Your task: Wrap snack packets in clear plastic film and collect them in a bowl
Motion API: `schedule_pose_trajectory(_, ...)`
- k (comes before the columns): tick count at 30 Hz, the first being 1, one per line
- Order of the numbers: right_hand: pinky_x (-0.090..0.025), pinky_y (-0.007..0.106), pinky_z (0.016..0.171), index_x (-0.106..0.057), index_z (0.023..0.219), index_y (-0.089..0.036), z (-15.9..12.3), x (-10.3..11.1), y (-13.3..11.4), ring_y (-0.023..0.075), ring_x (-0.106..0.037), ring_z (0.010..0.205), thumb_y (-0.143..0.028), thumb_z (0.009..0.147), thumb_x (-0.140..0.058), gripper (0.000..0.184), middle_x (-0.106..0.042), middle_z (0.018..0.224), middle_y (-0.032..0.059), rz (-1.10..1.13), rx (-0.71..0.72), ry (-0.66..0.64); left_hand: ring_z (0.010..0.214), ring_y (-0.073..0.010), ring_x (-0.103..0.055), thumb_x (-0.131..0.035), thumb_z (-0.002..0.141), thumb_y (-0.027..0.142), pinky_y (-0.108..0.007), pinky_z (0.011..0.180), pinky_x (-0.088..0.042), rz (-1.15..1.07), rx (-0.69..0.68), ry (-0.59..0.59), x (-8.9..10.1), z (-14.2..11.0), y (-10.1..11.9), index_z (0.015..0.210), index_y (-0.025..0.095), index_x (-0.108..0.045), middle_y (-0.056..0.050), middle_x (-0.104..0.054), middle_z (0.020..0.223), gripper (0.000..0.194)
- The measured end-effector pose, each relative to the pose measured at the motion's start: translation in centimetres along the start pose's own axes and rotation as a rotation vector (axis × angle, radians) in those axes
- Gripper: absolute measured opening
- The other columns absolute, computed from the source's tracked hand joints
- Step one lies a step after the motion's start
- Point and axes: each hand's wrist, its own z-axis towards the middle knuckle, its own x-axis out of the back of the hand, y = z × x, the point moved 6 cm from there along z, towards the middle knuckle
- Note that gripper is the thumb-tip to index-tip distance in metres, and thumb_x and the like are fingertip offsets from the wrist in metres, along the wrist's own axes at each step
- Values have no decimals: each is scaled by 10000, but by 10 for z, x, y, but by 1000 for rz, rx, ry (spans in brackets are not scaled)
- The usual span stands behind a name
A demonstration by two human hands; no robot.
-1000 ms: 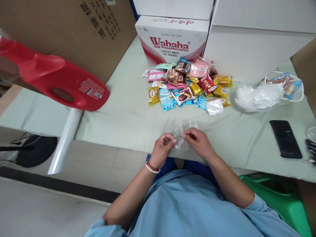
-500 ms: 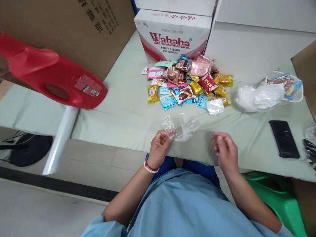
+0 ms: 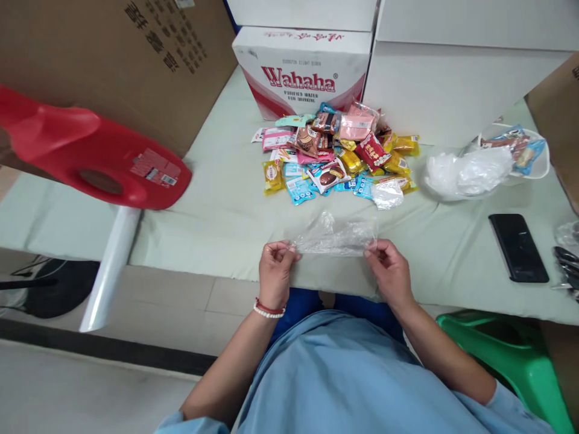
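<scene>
A clear plastic bag (image 3: 335, 235) is stretched flat between my two hands, just over the table's near part. My left hand (image 3: 277, 268) pinches its left end between thumb and fingers. At the other end my right hand (image 3: 389, 268) grips the bag's right corner the same way. Beyond the bag lies a heap of wrapped snacks (image 3: 330, 172) in mixed colours. A small folded plastic bag (image 3: 388, 194) rests against the heap's near right edge.
A Wahaha carton (image 3: 303, 75) stands behind the snacks, beside a white box (image 3: 443, 90). On the right are a white plastic bundle (image 3: 470, 173), a white basket (image 3: 545, 163) with snacks and a black phone (image 3: 518, 248). A red jug (image 3: 104, 160) and a plastic roll (image 3: 111, 271) are left.
My right hand has moved left and taken hold of the bag's free end. The crumpled bag is now spread out sideways. My left hand has shifted slightly left.
</scene>
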Motion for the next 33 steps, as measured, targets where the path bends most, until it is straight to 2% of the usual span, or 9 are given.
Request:
schedule_pose_trajectory(3, -512, 311, 709, -699, 966, -245, -33, 6, -1, 173, -615, 843, -324, 952, -675, 83, -628, 1112, 75, -189, 149, 25, 828, -128, -545, -843, 742, 300, -278, 773, -489, 241, -274, 153, 5, -11, 22, 970, 228, -563, -5, -556, 1035, 368)
schedule_pose_trajectory(6, -577, 373, 792, -724, 1017, -271, -55, 3, -8, 220, -683, 935, -221, 946, -660, 108, -658, 1188, 100, -338, 339, 1, 817, -155, -539, -750, 874, 309, -304, 809, -467, 359, -453, -35, -18, -33, 47, 912, 232, -600, -12, -568, 950, 173)
schedule_pose_trajectory(10, -604, 425, 948, -749, 1114, -294, -69, -23, -21, 276, -703, 1162, -130, 944, -616, 271, -696, 1344, 100, -440, 567, -234, 1034, -248, -626, -789, 842, 420, -366, 923, -489, 372, -307, -480, -59, -58, 50, 1113, 233, -650, -73, -657, 1083, 358)
schedule_pose_trajectory(12, -608, 420, 955, -756, 1131, -294, -71, -39, -26, 271, -711, 1154, -117, 956, -581, 304, -723, 1323, 92, -466, 623, -352, 1125, -285, -614, -873, 734, 416, -398, 988, -474, 400, -284, -505, -65, -62, 48, 1132, 228, -663, -92, -652, 1167, 487)
schedule_pose_trajectory(16, -607, 360, 781, -760, 1062, -257, -73, -59, -37, 216, -732, 889, -138, 975, -539, 265, -772, 1209, 94, -450, 691, -549, 973, -241, -645, -757, 834, 367, -366, 917, -479, 399, -145, -442, -55, -50, 29, 869, 223, -691, -59, -700, 975, 162)
schedule_pose_trajectory(19, -565, 342, 763, -745, 1021, -240, -62, -55, -37, 196, -701, 822, -235, 1008, -556, 190, -788, 1035, 74, -316, 529, -624, 927, -218, -658, -718, 878, 398, -340, 879, -482, 275, -9, -361, -36, -41, 16, 868, 221, -697, -49, -745, 956, 179)
schedule_pose_trajectory(25, -394, 259, 482, -675, 881, -221, -11, -26, 6, 129, -492, 539, -585, 990, -563, 396, -651, 729, 11, 3, -217, -232, 1068, -224, -671, -782, 856, 443, -354, 1008, -468, 122, -3, -338, -25, -48, 16, 863, 215, -703, -62, -771, 1061, 241)
schedule_pose_trajectory(30, -445, 248, 533, -643, 1213, -240, 7, -59, 8, 112, -534, 601, -543, 761, -818, 571, -736, 1060, 48, 73, -263, -322, 1145, -240, -679, -813, 837, 486, -377, 1019, -495, -54, 64, -373, -28, -54, 17, 862, 220, -661, -72, -776, 1134, 308)
schedule_pose_trajectory(33, -484, 264, 623, -686, 1051, -222, 2, -83, 5, 137, -587, 669, -484, 733, -830, 437, -736, 900, 21, 113, -273, -490, 1174, -264, -684, -851, 801, 480, -417, 994, -532, -223, 159, -353, -21, -51, 18, 859, 222, -624, -70, -773, 1151, 349)
